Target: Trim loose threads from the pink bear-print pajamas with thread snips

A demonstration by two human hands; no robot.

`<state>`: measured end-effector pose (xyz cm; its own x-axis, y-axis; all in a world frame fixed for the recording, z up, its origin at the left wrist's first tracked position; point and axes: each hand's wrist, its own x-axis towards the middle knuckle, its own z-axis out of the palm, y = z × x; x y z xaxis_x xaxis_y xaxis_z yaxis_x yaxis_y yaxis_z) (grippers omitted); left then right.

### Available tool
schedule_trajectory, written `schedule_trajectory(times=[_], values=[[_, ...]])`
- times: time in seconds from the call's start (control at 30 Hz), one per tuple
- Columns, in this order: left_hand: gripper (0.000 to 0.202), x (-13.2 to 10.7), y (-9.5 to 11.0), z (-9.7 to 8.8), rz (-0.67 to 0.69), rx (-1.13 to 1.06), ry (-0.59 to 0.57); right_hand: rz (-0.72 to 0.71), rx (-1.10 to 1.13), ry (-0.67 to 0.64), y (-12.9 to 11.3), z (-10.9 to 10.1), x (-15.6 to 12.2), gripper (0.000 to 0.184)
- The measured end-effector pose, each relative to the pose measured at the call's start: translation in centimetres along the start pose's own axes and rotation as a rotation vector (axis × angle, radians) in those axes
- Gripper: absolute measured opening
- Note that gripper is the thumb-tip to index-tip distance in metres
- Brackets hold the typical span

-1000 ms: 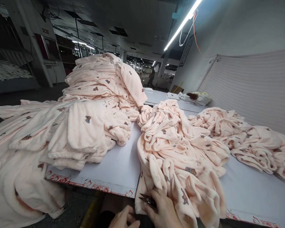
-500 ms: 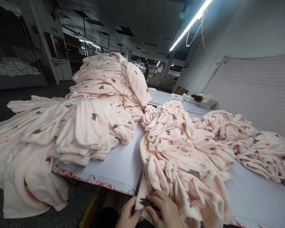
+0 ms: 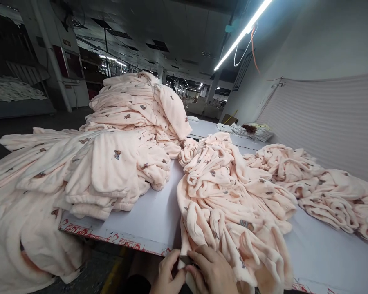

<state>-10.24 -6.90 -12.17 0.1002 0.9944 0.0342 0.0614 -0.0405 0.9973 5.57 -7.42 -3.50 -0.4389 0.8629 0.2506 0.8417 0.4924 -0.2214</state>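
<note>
At the bottom of the head view, my right hand (image 3: 215, 270) is closed around small dark thread snips (image 3: 187, 259), whose blades point left at the fabric edge. My left hand (image 3: 168, 272) pinches the edge of a pale pink fleece garment (image 3: 230, 204) right beside the blade tips. The garment lies bunched on the white table (image 3: 159, 216), its near end hanging over the front edge by my hands. Small bear-like prints dot the fleece. My fingers partly hide the snips and the pinched edge.
A tall pile of the same pink fleece (image 3: 129, 102) stands at the left, with folded pieces (image 3: 113, 163) in front, some draping off the table. More bunched fleece (image 3: 331, 196) lies at the right. White stacks (image 3: 254, 132) sit farther back. A striped cloth (image 3: 322, 118) hangs along the right wall.
The snips' blades, spread apart before, now look closer together at the fabric edge. My hands keep nearly the same place. The whole view has shifted slightly.
</note>
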Motion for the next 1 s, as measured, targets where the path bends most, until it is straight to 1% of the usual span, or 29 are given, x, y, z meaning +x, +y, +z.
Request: schedule_trajectory(times=[0.07,0.13,0.17,0.23,0.3,0.33,0.37,0.4,0.47,0.53,0.57,0.63,0.7,0.73,0.77,0.83,0.9,1.0], values=[[0.009,0.2,0.2,0.2,0.028,0.009,0.006,0.076,0.024,0.030,0.0,-0.2,0.0,0.022],[0.010,0.2,0.4,0.2,0.065,0.020,0.016,0.163,0.058,0.030,0.1,0.1,-0.2,0.020],[0.010,0.2,0.5,0.2,0.085,0.028,0.024,0.201,0.079,0.023,0.2,0.5,-0.5,0.021],[0.012,0.3,1.0,-0.1,0.117,0.047,0.038,0.263,0.103,0.021,0.5,1.3,-1.0,0.028],[0.014,0.4,1.5,-0.5,0.112,0.041,0.062,0.316,0.118,0.054,0.9,2.0,-1.2,0.026],[0.018,0.5,1.8,-0.8,0.087,0.007,0.066,0.338,0.131,0.089,1.1,2.1,-1.2,0.023],[0.023,0.7,2.2,-1.0,0.040,-0.061,0.045,0.355,0.149,0.129,1.4,2.0,-0.9,0.022],[0.024,0.9,2.7,-1.1,-0.023,-0.150,0.005,0.372,0.165,0.171,1.6,1.8,-0.6,0.022],[0.018,1.3,3.7,-1.3,-0.150,-0.319,-0.109,0.429,0.152,0.233,2.1,0.9,0.5,0.016],[0.017,1.8,4.8,-1.4,-0.235,-0.440,-0.206,0.487,0.103,0.238,2.4,-0.1,1.7,0.005],[0.019,2.1,5.4,-1.5,-0.258,-0.500,-0.223,0.505,0.079,0.231,2.5,-0.6,2.1,0.002],[0.023,2.7,6.6,-1.6,-0.306,-0.668,-0.263,0.511,0.083,0.210,2.5,-1.4,2.7,0.004],[0.026,3.2,7.5,-1.7,-0.363,-0.847,-0.323,0.490,0.157,0.164,2.3,-2.2,2.6,0.003],[0.028,3.4,7.8,-1.8,-0.381,-0.905,-0.357,0.472,0.208,0.132,2.1,-2.6,2.4,0.002],[0.030,3.6,8.1,-1.8,-0.394,-0.945,-0.389,0.445,0.257,0.102,1.9,-3.0,2.1,0.005],[0.033,3.8,8.5,-1.7,-0.404,-0.983,-0.428,0.380,0.304,0.067,1.5,-3.5,1.6,0.016],[0.035,3.8,8.8,-1.6,-0.391,-0.985,-0.440,0.327,0.277,0.060,1.1,-3.8,1.3,0.023],[0.040,3.9,9.2,-1.5,-0.343,-0.937,-0.448,0.318,0.230,0.067,0.7,-3.6,1.3,0.021]])
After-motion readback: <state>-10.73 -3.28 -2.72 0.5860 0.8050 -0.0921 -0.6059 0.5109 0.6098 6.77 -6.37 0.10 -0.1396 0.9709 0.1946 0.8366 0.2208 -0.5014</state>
